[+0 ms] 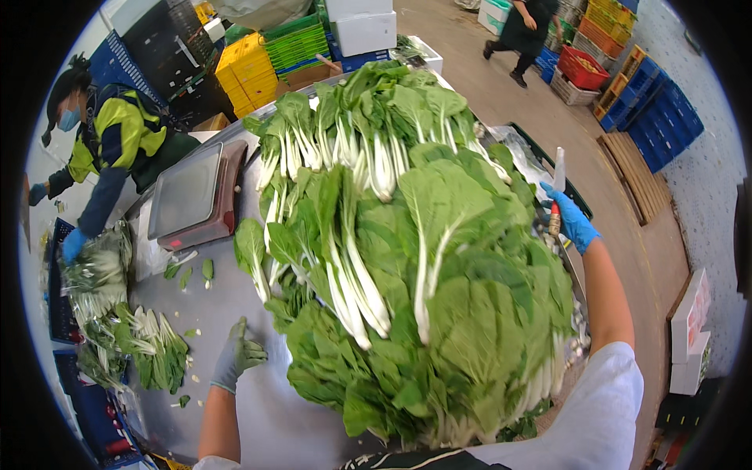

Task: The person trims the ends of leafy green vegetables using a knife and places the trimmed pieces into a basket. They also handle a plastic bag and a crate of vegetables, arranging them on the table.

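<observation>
A large heap of leafy bok choy (458, 235), white stalks and green leaves, covers the right part of the steel table (229, 299). At the heap's right edge my right hand (568, 220), in a blue glove, is closed around a knife (555, 217) whose blade points up and away. My left hand (239, 355), in a grey-green glove, hovers over or rests on the bare steel left of the heap, fingers apart and holding nothing. A smaller bunch of greens (155, 352) lies farther left with cut scraps around it.
A scale (200, 188) stands at the table's far left. Beyond it, a masked co-worker (117, 135) reaches over bagged greens (97, 276). Blue crates (91, 405) line the left edge. Yellow crates (247, 73) and white boxes (364, 29) stand behind; another person (523, 29) is at the upper right.
</observation>
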Action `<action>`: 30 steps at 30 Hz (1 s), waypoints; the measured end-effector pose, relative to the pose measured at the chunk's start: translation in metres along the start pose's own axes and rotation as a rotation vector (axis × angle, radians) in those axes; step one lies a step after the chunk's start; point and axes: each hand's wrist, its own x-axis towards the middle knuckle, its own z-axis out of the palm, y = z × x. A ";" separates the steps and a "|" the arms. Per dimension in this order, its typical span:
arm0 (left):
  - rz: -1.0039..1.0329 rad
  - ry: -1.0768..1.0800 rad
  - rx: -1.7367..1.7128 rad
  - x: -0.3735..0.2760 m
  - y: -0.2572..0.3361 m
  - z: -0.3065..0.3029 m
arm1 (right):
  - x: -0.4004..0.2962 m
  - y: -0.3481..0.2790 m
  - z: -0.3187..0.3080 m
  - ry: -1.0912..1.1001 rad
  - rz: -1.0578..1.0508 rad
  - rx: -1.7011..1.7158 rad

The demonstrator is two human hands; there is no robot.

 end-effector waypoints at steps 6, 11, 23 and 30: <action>0.352 -0.371 -0.068 -0.012 0.075 0.147 | 0.095 -0.026 0.069 -0.015 0.009 -0.028; 0.473 -0.408 -0.126 0.021 0.067 0.188 | 0.131 -0.026 0.096 -0.159 0.055 -0.034; 0.494 -0.493 -0.318 -0.003 0.012 0.176 | 0.084 -0.068 0.266 -0.557 -0.057 -0.268; 0.356 -0.190 -0.056 -0.046 -0.005 0.132 | 0.083 -0.073 0.355 -0.473 -0.534 -1.000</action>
